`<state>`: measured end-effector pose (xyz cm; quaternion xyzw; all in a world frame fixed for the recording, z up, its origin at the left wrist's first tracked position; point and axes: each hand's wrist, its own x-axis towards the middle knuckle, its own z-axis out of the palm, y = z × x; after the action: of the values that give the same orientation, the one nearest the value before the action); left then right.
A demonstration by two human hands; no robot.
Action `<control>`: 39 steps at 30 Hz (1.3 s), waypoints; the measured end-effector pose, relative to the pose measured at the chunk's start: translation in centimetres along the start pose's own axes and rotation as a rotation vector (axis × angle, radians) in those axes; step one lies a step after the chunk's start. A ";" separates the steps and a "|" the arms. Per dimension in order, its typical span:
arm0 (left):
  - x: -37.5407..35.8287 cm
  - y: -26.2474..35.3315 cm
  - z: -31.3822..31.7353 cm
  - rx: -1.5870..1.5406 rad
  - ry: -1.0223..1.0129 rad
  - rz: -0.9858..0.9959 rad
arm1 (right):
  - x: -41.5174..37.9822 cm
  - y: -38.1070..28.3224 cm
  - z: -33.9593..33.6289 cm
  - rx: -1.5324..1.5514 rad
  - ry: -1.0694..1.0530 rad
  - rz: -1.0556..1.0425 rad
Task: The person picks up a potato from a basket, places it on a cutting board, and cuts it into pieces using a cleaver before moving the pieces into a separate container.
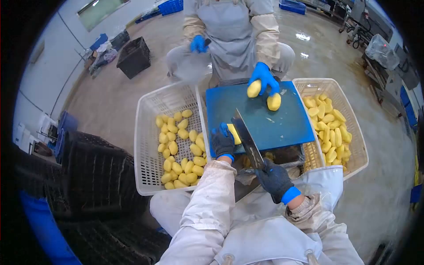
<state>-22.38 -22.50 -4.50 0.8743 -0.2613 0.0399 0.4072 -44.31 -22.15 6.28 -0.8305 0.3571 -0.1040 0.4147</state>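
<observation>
My left hand [223, 140], in a dark glove, holds a peeled potato [234, 134] at the near left part of the blue cutting board [287, 128]. A large knife [248, 140] is in my right hand [272, 179], its blade slanting up beside that potato. Across the board, a co-worker's blue-gloved hand [263, 77] is at two more potatoes, one [254, 88] under its fingers and one [274, 102] just below them. Small pale scraps lie on the board.
A white crate [143, 132] of whole potatoes stands left of the board, another [360, 145] of cut pieces right. The co-worker sits opposite, the other hand [199, 44] raised with a blurred blade. Black crates [95, 176] are at the left; a black bin [134, 58] stands farther back.
</observation>
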 end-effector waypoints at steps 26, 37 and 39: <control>0.5 -4.4 -1.4 0.017 -0.303 0.108 | -2.1 1.4 -1.0 -0.245 -0.188 -0.041; 0.7 -2.7 -3.1 -0.270 -0.418 0.191 | -8.7 5.9 -3.5 -0.126 -0.446 0.004; 0.8 -1.6 -5.6 -0.935 -0.677 -0.462 | -8.5 6.6 -3.1 -0.074 -0.353 -0.290</control>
<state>-20.09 -17.92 -1.65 0.6015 -0.1700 -0.4474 0.6396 -55.22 -20.91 4.25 -0.8929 0.1598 -0.0026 0.4208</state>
